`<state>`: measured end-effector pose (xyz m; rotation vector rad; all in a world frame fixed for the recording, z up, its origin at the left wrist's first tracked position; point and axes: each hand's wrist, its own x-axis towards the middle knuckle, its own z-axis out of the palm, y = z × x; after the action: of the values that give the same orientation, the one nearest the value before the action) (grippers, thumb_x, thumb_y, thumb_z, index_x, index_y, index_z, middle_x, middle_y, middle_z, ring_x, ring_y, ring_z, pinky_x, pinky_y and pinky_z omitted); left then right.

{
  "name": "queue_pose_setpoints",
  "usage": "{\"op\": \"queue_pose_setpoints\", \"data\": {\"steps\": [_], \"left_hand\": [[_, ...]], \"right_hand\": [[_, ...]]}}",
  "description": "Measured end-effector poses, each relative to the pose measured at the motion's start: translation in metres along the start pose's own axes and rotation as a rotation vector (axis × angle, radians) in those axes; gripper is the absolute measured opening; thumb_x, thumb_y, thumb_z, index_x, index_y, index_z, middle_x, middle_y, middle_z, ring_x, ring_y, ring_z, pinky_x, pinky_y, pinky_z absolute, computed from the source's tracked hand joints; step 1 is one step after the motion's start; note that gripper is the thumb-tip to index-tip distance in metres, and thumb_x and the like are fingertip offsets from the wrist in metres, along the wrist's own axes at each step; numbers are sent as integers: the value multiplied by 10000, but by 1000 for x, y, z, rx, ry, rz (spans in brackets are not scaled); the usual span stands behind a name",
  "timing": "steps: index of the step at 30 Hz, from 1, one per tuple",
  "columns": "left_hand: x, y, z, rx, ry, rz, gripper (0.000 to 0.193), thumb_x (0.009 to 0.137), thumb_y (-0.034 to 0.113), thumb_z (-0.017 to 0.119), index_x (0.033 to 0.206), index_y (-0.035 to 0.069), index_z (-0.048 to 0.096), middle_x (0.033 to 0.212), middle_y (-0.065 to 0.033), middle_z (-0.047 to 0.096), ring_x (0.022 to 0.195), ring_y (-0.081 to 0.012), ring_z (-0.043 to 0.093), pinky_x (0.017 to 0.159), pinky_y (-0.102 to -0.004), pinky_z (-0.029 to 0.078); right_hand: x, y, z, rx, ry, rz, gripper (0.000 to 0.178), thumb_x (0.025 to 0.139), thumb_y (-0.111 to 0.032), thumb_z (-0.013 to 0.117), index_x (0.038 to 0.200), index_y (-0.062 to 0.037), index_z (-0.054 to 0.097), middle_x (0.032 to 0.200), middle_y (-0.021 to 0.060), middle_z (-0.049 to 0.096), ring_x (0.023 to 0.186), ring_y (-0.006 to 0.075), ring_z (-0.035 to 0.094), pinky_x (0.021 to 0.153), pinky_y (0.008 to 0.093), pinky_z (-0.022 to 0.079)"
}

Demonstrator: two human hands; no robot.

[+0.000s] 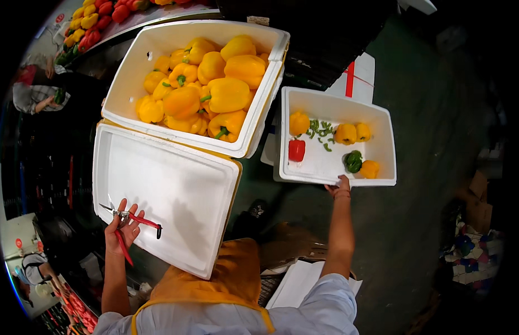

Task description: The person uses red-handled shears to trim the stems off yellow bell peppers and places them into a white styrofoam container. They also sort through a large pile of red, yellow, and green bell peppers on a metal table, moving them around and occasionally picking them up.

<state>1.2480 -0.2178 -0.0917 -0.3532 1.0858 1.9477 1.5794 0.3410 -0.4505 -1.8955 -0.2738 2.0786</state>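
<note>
Red-handled pruning shears (146, 221) lie spread across my left hand (115, 228), held at the pivot with the fingers loosely curled. Beneath them is a white foam tray or lid (176, 190) with a bare inside. My right hand (340, 186) grips the near rim of a white foam box (318, 162). Inside that box are several yellow peppers (345, 134), a red pepper (297, 150), a dark green pepper (353, 161) and a scatter of cut green stems (321, 129). Farther left, a larger foam box (131, 64) is heaped with yellow peppers (228, 94).
Red and yellow peppers (95, 22) fill a display at the far left. A person (36, 97) in a checked sleeve holds something dark green there. Dark crates (321, 39) stand behind the boxes. Cardboard boxes (477, 206) sit at the right edge.
</note>
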Motion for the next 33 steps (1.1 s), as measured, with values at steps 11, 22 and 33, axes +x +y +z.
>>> {"op": "queue_pose_setpoints", "data": {"steps": [11,22,33], "left_hand": [[25,13,-29,-92,-228,-75,515,880,219,466,1349,154,263,1329,-152,350,1215,-323,369,886,-433,435],[-16,61,-136,-290,-447,-65,493,889,183,423,1350,131,256,1312,-145,379,1200,-318,390,856,-392,462],[31,102,-249,-235,-198,42,464,833,81,469,1285,95,364,1153,-102,517,923,-186,562,658,-320,504]], "right_hand": [[-239,27,-147,-74,-63,-90,300,741,-322,526,969,-138,588,863,43,632,745,239,605,474,393,489],[-477,79,-58,-339,35,-426,383,674,-202,623,1013,-50,532,811,73,595,698,201,579,608,346,505],[-673,195,-81,-253,79,-571,376,635,-179,564,996,-77,532,834,59,595,769,245,586,702,421,491]]}}
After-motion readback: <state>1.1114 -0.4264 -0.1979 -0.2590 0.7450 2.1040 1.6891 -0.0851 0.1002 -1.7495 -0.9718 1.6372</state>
